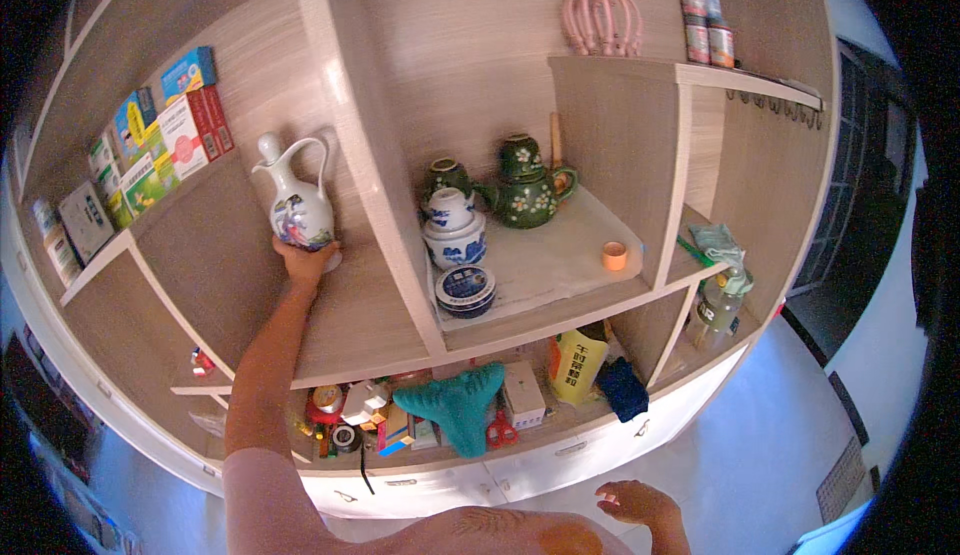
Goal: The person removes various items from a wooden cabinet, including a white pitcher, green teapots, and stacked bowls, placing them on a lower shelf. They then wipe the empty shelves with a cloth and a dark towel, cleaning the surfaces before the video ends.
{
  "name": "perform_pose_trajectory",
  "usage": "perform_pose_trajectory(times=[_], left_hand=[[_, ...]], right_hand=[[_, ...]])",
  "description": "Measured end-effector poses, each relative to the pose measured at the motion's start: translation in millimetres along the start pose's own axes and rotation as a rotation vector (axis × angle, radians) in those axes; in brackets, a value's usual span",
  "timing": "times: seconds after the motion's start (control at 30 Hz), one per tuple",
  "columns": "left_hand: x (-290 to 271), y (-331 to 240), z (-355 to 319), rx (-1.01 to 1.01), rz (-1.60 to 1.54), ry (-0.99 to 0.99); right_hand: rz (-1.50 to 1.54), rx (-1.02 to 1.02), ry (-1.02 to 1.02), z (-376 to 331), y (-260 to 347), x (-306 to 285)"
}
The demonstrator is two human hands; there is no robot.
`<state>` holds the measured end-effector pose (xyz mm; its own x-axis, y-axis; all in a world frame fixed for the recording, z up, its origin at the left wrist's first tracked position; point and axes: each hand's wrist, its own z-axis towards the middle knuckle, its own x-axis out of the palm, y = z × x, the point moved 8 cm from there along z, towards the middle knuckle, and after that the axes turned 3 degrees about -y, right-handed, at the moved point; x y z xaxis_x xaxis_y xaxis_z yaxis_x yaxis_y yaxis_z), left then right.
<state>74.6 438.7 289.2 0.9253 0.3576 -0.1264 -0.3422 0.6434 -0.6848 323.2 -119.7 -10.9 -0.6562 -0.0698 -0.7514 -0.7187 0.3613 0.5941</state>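
Note:
My left hand (303, 261) reaches into a middle-left compartment of the shelf, its fingers wrapped round the lower part of a white porcelain ewer (300, 207). The ewer stands upright, with a tall curved handle, a round stopper and a painted colourful design; its foot is partly hidden by the hand. Low in front of the cabinet, my right hand (640, 505) hangs with loosely bent fingers, holding nothing. In the neighbouring compartment are a green flowered teapot (527, 195), blue-and-white porcelain pots (456, 245), a round blue tin (466, 290) and a small orange cup (614, 256).
Several medicine boxes (180, 140) line a shelf at the left. Below are a teal cloth thing (460, 410), red scissors (502, 430), a yellow bag (578, 365) and small clutter. A pink wire-like massager (602, 17) stands up high. An upright divider (375, 165) separates the compartments.

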Motion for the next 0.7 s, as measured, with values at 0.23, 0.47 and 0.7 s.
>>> perform_pose_trajectory(times=[0.23, 0.47, 0.7], left_hand=[[5.1, 1.3, 0.2, 0.077, -0.099, 0.030], [-6.8, 38.4, 29.6, -0.156, 0.121, 0.167], [-66.1, -26.9, -9.8, 0.062, -0.205, 0.320]], right_hand=[[-0.018, 0.087, 0.054, -13.2, -4.4, 2.5], [-0.057, 0.093, 0.000, -25.8, 18.9, -10.2], [0.066, -0.246, -0.498, -37.2, 115.5, -136.7]])
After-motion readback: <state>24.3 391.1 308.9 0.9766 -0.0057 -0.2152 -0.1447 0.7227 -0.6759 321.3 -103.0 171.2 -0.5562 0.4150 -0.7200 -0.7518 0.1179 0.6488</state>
